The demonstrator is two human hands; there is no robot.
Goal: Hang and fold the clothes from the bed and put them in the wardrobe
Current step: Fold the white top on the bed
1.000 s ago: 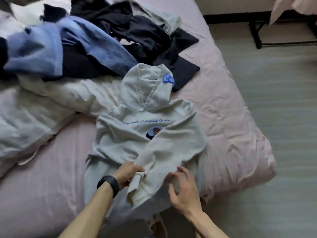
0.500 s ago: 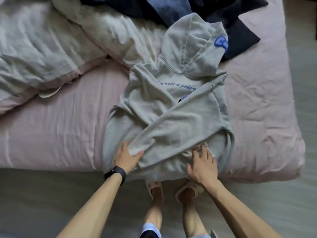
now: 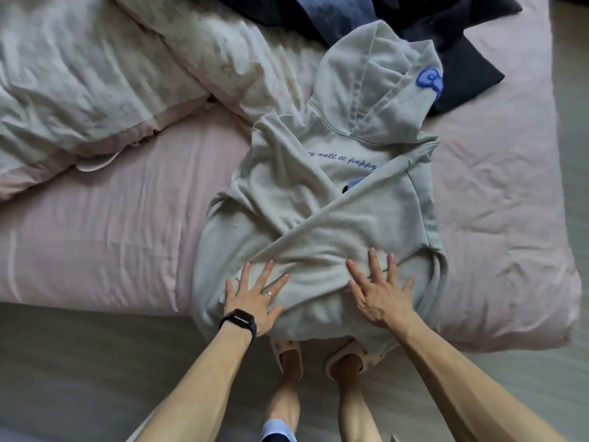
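A pale grey hoodie [image 3: 322,199] with blue script lettering lies face up on the pink bed [image 3: 111,237], hood pointing away from me and both sleeves folded across its front. My left hand [image 3: 255,298], with a black watch on the wrist, presses flat with spread fingers on the lower left of the hoodie. My right hand [image 3: 379,291] presses flat on the lower right, over the folded sleeve. The hoodie's hem hangs over the bed's near edge.
A crumpled pale duvet [image 3: 89,84] covers the bed's left and far side. Dark and blue clothes [image 3: 414,30] are piled beyond the hood at the top. Grey floor [image 3: 79,362] runs along the near edge, where my slippered feet [image 3: 318,358] stand.
The view tilted down toward the bed's near edge. Both hands let go of the folded sleeve's fabric and spread flat onto the hoodie's lower part.
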